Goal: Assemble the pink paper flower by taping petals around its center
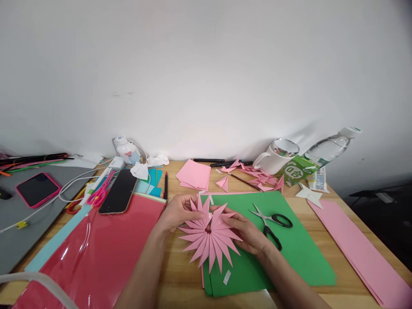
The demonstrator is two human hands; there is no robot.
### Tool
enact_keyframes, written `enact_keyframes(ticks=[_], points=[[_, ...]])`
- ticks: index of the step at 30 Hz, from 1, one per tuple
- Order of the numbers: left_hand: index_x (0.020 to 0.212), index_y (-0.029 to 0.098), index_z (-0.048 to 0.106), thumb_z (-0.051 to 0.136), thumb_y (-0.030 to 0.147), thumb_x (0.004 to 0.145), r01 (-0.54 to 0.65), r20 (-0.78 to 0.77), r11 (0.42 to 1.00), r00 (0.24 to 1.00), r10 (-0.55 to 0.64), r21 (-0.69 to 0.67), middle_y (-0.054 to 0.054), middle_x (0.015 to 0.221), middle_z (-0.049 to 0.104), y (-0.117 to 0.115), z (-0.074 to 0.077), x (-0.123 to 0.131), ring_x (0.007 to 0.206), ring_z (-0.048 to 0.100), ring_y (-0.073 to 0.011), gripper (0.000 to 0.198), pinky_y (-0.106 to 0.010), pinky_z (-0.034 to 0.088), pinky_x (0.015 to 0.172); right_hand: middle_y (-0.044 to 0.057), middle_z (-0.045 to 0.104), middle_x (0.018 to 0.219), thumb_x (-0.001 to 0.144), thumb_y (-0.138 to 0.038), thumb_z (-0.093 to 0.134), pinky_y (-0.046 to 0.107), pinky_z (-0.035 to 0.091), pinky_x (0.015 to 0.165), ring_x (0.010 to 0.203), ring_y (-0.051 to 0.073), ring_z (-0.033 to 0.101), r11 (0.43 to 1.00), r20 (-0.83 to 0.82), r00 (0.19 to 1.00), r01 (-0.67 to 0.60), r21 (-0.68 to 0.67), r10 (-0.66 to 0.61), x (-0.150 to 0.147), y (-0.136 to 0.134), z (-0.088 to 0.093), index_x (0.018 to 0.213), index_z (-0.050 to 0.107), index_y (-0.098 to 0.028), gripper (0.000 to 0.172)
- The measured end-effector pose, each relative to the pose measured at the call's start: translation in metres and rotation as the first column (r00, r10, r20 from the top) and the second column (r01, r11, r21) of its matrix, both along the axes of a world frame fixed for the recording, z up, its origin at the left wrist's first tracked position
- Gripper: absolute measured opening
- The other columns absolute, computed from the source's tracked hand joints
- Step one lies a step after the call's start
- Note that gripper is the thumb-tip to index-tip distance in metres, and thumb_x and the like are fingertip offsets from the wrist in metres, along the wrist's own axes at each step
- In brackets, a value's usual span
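Note:
A pink folded-paper star flower (209,238) with many pointed petals lies on the wooden table (180,274), partly over a green paper sheet (289,249). My left hand (178,211) grips its upper left petals with curled fingers. From the right, my right hand (246,231) holds the petals, fingers pressed on them. Black-handled scissors (272,223) lie on the green sheet just right of my right hand.
A red sheet (96,257), a phone (119,193) and pink scissors (100,195) lie left. At the back are a pink paper stack (194,174), folded pink pieces (257,176), a white mug (277,156), a water bottle (328,150) and a green carton (296,169). Long pink sheets (360,249) lie right.

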State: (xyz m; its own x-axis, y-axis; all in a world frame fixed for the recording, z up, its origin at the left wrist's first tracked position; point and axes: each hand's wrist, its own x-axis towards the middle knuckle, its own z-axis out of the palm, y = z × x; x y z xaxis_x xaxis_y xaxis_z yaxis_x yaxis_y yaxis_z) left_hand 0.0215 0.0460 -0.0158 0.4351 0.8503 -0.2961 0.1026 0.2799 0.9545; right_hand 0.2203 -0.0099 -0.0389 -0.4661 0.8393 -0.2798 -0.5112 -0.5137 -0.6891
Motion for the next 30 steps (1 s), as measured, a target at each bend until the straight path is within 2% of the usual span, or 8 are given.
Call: enact_keyframes(ticks=[4, 13, 23, 30], points=[[0.070, 0.013, 0.059, 0.080, 0.028, 0.050, 0.003, -0.029, 1.000, 1.000, -0.002, 0.010, 0.003, 0.058, 0.057, -0.0002, -0.0011, -0.0004, 0.051, 0.049, -0.0073, 0.033, -0.017, 0.035, 0.046, 0.006, 0.066, 0.095, 0.074, -0.032, 0.066, 0.034, 0.045, 0.079, 0.082, 0.019, 0.062, 1.000, 0.018, 1.000, 0.023, 0.011, -0.023, -0.0048, -0.0017, 0.0029, 0.105, 0.060, -0.019, 0.034], [0.070, 0.013, 0.057, 0.078, 0.034, 0.055, 0.030, -0.080, 0.998, 0.996, -0.026, 0.055, 0.003, 0.059, 0.054, 0.0008, -0.0073, -0.0021, 0.052, 0.049, -0.0084, 0.034, -0.019, 0.034, 0.046, 0.005, 0.064, 0.095, 0.075, -0.037, 0.064, 0.030, 0.046, 0.074, 0.082, 0.018, 0.061, 0.996, 0.054, 0.998, 0.039, 0.076, -0.043, -0.0067, -0.0043, -0.0020, 0.102, 0.056, -0.022, 0.032], [0.068, 0.013, 0.057, 0.078, 0.033, 0.051, 0.020, -0.092, 0.998, 0.996, -0.015, 0.056, 0.004, 0.057, 0.053, 0.0006, -0.0062, -0.0010, 0.050, 0.046, -0.0076, 0.034, -0.018, 0.032, 0.045, 0.003, 0.062, 0.092, 0.076, -0.040, 0.064, 0.030, 0.045, 0.074, 0.080, 0.017, 0.060, 0.992, 0.073, 0.997, 0.008, 0.125, -0.018, -0.0073, -0.0069, -0.0025, 0.102, 0.055, -0.022, 0.033], [0.066, 0.013, 0.055, 0.078, 0.032, 0.052, 0.061, -0.075, 0.997, 0.995, -0.058, 0.043, 0.003, 0.058, 0.052, -0.0003, -0.0061, -0.0019, 0.051, 0.045, -0.0071, 0.033, -0.018, 0.031, 0.047, 0.004, 0.061, 0.093, 0.077, -0.038, 0.063, 0.031, 0.044, 0.077, 0.082, 0.017, 0.059, 0.989, 0.050, 0.999, -0.013, 0.147, 0.005, -0.0102, -0.0086, -0.0020, 0.101, 0.056, -0.022, 0.029]])
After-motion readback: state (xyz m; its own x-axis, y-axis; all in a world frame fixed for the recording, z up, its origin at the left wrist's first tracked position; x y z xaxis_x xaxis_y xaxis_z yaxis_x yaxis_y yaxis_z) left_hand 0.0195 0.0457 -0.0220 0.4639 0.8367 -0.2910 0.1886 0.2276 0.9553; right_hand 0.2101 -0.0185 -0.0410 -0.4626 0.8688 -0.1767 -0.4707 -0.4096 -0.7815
